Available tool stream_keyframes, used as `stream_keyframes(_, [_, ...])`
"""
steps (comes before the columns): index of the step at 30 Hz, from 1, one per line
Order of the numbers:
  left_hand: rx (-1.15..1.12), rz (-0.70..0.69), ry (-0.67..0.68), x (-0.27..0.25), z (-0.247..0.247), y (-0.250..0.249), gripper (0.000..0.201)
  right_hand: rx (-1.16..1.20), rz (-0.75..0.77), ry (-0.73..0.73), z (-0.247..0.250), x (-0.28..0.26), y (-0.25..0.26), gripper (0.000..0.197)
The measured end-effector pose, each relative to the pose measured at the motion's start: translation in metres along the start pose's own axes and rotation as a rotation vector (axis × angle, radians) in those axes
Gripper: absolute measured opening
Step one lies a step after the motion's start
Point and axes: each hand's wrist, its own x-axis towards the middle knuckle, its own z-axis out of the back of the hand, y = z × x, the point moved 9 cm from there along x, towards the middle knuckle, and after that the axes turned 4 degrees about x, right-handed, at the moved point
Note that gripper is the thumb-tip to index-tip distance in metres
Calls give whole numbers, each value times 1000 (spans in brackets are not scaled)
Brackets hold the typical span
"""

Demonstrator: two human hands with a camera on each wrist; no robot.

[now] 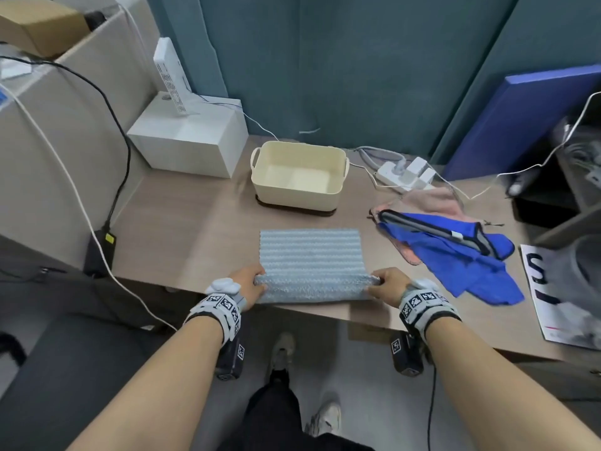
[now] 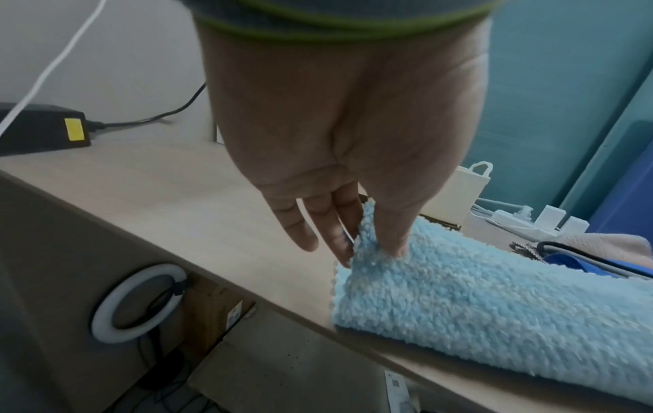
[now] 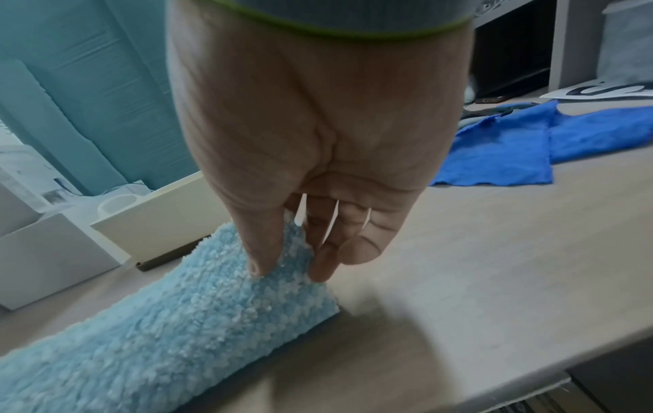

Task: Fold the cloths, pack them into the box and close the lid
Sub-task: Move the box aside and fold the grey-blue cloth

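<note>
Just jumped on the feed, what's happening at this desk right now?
A person is folding a fluffy light-blue cloth on the wooden desk. The left hand and right hand each pinch a near corner, lifting that edge off the desk. The cream plastic box behind the cloth is open, with nothing visible inside. A royal-blue cloth and a pink cloth lie crumpled to the right, not yet folded.
</note>
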Motion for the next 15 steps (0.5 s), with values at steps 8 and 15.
stream_keyframes(8, [-123, -10, -102, 48, 36, -15, 23, 36, -17, -63, 23, 41, 26, 19])
stream_keyframes(15, [-109, 47, -81, 107, 46, -9, 16, -5, -72, -96, 36, 103, 39, 13])
